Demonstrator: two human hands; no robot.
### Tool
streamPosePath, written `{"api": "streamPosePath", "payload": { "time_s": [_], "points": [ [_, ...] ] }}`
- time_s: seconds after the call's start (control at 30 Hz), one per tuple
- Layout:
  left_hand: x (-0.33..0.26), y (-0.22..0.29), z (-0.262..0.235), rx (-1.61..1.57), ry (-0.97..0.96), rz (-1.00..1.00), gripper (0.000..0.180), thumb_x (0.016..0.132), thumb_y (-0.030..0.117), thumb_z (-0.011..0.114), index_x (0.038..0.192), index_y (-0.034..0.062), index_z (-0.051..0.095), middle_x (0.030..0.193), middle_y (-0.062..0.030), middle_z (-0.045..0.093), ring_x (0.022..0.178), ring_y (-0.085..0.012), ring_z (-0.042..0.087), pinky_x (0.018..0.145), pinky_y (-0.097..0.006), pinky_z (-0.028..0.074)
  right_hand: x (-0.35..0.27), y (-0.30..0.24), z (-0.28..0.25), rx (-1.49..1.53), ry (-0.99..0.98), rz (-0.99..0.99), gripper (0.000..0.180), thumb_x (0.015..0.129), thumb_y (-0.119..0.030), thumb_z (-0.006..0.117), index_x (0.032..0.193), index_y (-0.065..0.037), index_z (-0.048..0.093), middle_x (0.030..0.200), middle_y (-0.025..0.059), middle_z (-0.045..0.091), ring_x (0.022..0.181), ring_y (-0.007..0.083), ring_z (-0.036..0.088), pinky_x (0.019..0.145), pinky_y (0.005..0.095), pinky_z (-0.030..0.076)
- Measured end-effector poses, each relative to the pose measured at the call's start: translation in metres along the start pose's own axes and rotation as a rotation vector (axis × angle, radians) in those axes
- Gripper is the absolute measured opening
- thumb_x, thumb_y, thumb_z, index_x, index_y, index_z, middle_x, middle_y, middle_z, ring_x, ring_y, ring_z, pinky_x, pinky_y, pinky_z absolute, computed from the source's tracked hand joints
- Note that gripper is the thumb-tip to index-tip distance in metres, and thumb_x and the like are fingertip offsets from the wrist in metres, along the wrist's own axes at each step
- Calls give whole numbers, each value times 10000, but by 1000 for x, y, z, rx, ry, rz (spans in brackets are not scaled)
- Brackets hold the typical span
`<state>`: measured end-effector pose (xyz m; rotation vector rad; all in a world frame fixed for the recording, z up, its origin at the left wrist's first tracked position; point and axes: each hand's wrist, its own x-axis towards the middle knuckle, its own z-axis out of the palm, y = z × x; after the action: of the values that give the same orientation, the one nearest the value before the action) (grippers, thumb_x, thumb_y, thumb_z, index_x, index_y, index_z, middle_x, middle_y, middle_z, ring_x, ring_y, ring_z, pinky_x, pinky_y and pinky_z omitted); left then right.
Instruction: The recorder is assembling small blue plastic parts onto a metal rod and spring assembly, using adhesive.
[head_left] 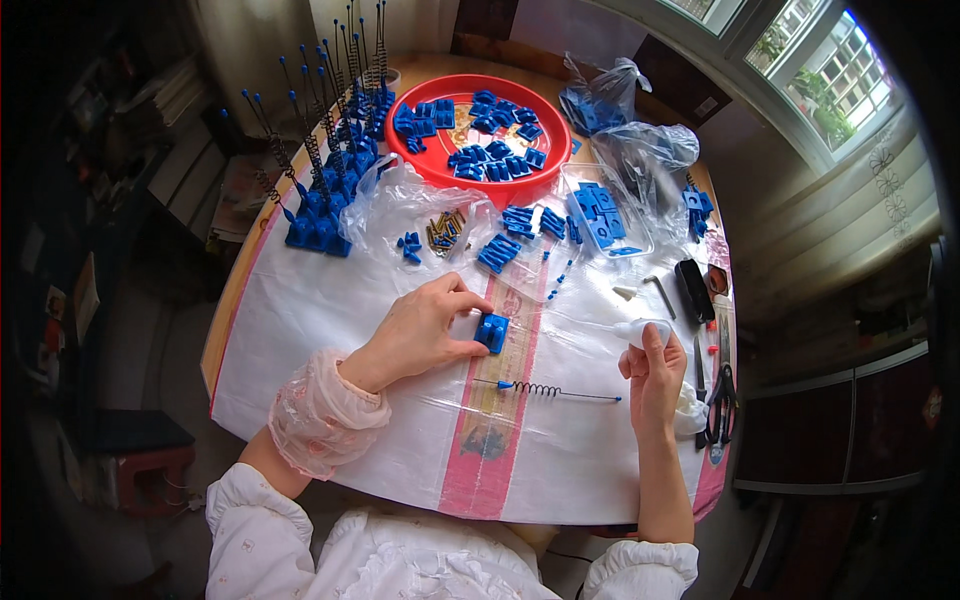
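Between thumb and fingers, my left hand [425,325] grips a small blue plastic block [491,333] against the table covering. My right hand [655,375] is raised at the right, its fingers closed around a small white bottle [640,329] whose thin tip points left toward the block. Part of the bottle is hidden by the fingers. Nearer to me, between the hands, lies a black coil spring [540,389] with a blue cone at its left part and a straight wire ending in a blue bead at its right.
A red round tray [398,140] of blue parts stands at the back. Blue blocks with upright springs [318,225] crowd the far left. Plastic bags, brass pieces [445,230] and a clear box [640,240] lie beyond my hands. Scissors [721,405] and a hex key [660,297] are at right.
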<state>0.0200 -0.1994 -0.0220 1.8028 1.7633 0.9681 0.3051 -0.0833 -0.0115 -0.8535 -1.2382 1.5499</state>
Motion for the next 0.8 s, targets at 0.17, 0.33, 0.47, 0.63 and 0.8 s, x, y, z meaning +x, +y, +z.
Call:
{"api": "streamPosePath", "payload": {
  "time_s": [0.17,0.33,0.47,0.63,0.8],
  "points": [
    [-1,2,0,21,0,15,433,679,245,872,1067,139,712,953,-41,588,756,-176,566,699,-301,492,-6,-1,6,-64,-17,-45,202,961,-226,648,874,-52,596,714,-21,574,533,27,376,484,227,346],
    [-2,2,0,20,4,16,430,682,244,870,1068,140,712,959,-45,590,763,-179,571,702,-306,494,-11,-4,13,-109,13,-120,207,958,-221,651,885,-37,589,692,-20,534,544,40,393,490,227,349],
    [-2,3,0,20,0,9,427,682,243,870,1066,139,713,957,-46,593,764,-181,572,703,-306,494,-16,-5,13,-147,8,-169,190,955,-196,655,916,-19,597,692,-13,530,558,48,428,495,227,360],
    [-2,3,0,23,-2,2,425,681,246,871,1061,138,716,948,-45,594,765,-182,571,703,-307,493,-19,-5,14,-160,7,-199,155,949,-154,655,935,-8,603,705,-4,541,563,55,457,500,224,371],
    [-1,3,-1,26,-12,0,423,683,249,871,1061,138,716,938,-46,593,773,-183,571,706,-309,491,-20,-7,15,-164,9,-217,167,949,-166,657,944,-9,603,728,4,557,554,50,436,496,222,361]
  ]
}}
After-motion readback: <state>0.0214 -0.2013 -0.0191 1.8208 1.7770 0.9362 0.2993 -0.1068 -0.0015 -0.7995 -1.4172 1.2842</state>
